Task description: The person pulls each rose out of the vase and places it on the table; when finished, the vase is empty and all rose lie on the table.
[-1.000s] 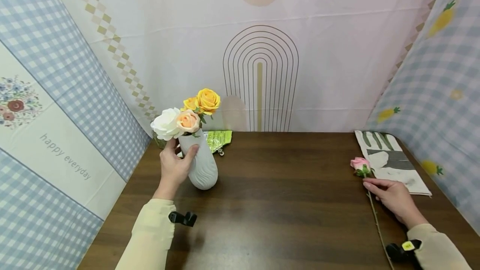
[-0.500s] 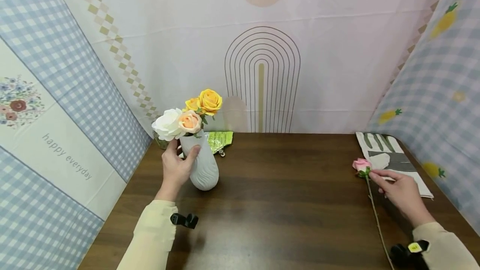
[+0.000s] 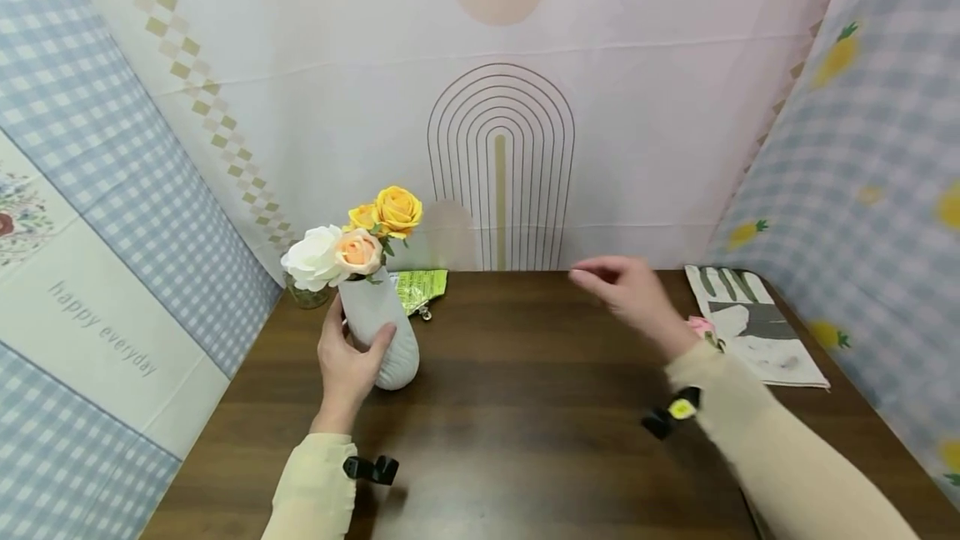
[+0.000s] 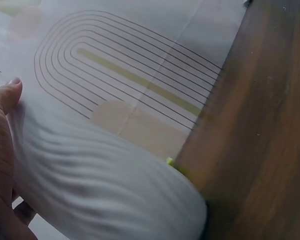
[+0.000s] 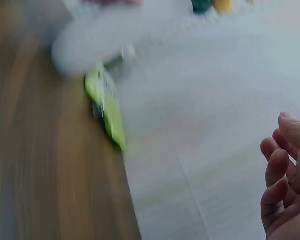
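In the head view my left hand (image 3: 348, 361) grips the upper body of a white ribbed vase (image 3: 375, 315), thumb on the near side. The vase leans to the left in that view. A white rose (image 3: 313, 257), a peach rose (image 3: 358, 252) and yellow roses (image 3: 397, 211) rise from its mouth. The left wrist view shows its wavy lower wall (image 4: 115, 175). My right hand (image 3: 633, 294) hangs above the table's back right with nothing in its loosely bent fingers. A pink rose (image 3: 702, 326) lies behind the right forearm, its stem mostly hidden.
A green packet (image 3: 420, 288) lies behind the vase, with a small metal piece (image 3: 426, 314) beside it. A glass jar (image 3: 306, 297) stands at the back left. On the right lies a folded printed cloth (image 3: 757, 332). Fabric hangings (image 3: 637, 148) enclose the brown table (image 3: 510, 440).
My right hand has let go of the pink rose and moved left and away from me. The rose stays at the right. My left hand still holds the vase, gripping it slightly lower.
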The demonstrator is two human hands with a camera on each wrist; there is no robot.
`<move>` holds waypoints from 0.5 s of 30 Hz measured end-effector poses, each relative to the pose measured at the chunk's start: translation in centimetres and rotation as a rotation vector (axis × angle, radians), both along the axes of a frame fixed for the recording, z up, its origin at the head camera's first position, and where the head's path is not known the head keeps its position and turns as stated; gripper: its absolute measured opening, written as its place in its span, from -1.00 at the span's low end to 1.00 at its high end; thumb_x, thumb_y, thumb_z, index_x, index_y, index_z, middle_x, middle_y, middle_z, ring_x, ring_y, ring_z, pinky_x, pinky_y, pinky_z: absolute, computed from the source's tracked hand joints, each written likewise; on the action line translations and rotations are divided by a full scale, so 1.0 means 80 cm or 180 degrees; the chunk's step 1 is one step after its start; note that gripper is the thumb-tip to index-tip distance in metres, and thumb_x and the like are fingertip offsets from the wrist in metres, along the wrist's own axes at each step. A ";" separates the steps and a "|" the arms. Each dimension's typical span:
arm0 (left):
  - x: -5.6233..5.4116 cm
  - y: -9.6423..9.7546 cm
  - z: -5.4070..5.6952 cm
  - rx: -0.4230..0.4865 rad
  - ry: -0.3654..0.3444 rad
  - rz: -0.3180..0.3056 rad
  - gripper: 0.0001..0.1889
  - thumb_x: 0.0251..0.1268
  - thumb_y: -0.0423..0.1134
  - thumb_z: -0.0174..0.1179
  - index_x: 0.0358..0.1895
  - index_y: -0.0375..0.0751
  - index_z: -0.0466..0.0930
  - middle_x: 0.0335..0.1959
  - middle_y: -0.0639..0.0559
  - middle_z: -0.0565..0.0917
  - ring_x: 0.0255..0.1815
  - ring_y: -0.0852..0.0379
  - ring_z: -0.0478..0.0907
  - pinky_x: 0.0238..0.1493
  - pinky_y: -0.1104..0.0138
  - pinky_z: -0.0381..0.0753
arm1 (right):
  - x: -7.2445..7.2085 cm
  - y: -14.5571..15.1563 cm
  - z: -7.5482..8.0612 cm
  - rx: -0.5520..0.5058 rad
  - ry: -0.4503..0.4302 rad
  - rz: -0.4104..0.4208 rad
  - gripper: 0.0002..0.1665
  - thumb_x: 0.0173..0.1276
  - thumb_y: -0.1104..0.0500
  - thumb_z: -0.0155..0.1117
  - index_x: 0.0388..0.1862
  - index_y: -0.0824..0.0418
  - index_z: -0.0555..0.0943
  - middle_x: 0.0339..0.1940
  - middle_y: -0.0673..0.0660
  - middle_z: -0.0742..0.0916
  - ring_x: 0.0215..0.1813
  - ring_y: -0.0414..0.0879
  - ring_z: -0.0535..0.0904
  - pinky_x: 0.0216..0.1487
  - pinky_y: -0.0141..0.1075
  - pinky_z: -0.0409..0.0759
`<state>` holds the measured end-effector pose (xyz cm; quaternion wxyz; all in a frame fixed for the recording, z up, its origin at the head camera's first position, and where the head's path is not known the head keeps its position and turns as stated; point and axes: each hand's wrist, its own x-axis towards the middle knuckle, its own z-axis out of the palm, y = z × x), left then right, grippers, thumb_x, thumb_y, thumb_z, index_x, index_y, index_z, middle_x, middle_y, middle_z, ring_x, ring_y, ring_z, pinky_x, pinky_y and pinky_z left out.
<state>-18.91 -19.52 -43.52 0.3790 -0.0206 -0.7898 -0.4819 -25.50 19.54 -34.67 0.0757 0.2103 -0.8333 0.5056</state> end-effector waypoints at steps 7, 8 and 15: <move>0.002 0.002 -0.016 -0.0066 0.0039 0.0209 -0.10 -0.07 -0.19 0.49 0.42 -0.21 0.25 0.23 -0.13 0.47 0.12 -0.03 0.47 0.04 0.31 0.46 | 0.005 -0.130 0.021 -0.0296 -0.0138 0.0642 -0.78 0.27 0.14 0.38 -0.18 0.24 0.74 -0.50 0.11 0.68 -0.50 -0.06 0.49 -0.55 -0.31 0.48; 0.002 0.002 -0.018 -0.0067 0.0071 0.0212 -0.10 -0.07 -0.19 0.49 0.42 -0.21 0.25 0.23 -0.13 0.47 0.12 -0.03 0.47 0.04 0.37 0.45 | 0.003 -0.146 0.019 -0.0314 -0.0154 0.0674 -0.79 0.25 0.13 0.40 -0.19 0.21 0.75 -0.46 0.10 0.71 -0.49 -0.04 0.51 -0.54 -0.32 0.48; -0.001 0.002 -0.028 -0.0056 0.0287 0.0210 -0.11 -0.12 -0.25 0.49 0.39 -0.27 0.29 0.20 -0.16 0.50 0.10 -0.04 0.48 0.03 0.55 0.37 | -0.001 -0.225 0.023 -0.0566 -0.0143 0.1020 -0.76 0.26 0.11 0.39 -0.16 0.22 0.75 -0.34 0.02 0.76 -0.51 -0.08 0.53 -0.55 -0.35 0.48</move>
